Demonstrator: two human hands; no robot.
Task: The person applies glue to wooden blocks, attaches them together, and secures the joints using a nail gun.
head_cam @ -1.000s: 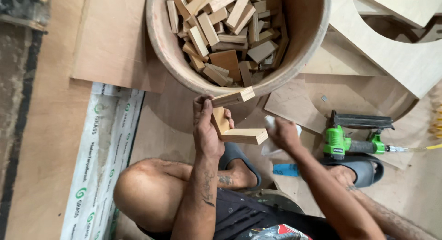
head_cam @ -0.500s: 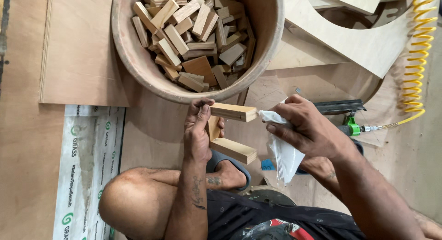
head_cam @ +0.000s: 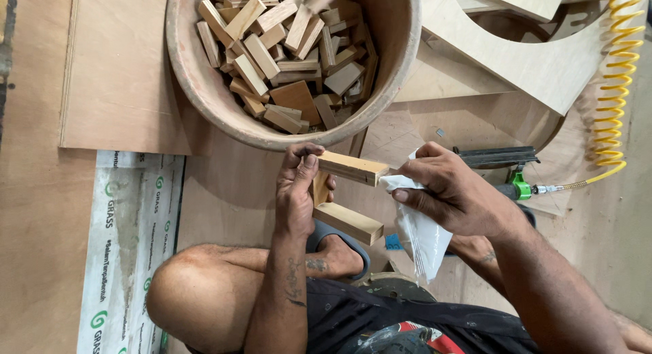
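The left hand (head_cam: 299, 191) has its fingers clamped on a U-shaped wood block piece (head_cam: 348, 168) just near of the tub (head_cam: 197, 89), its top bar running left-right, right end touching the white bag (head_cam: 418, 228) pinched in the right hand (head_cam: 451, 191).

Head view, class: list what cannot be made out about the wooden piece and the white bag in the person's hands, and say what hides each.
- Wooden piece: the left hand covers where its two arms join.
- White plastic bag: its top sits inside the right hand; its contents cannot be told.
- Tub of wood blocks: its far rim is cut off by the top edge.
- Nail gun: the right hand hides its handle.
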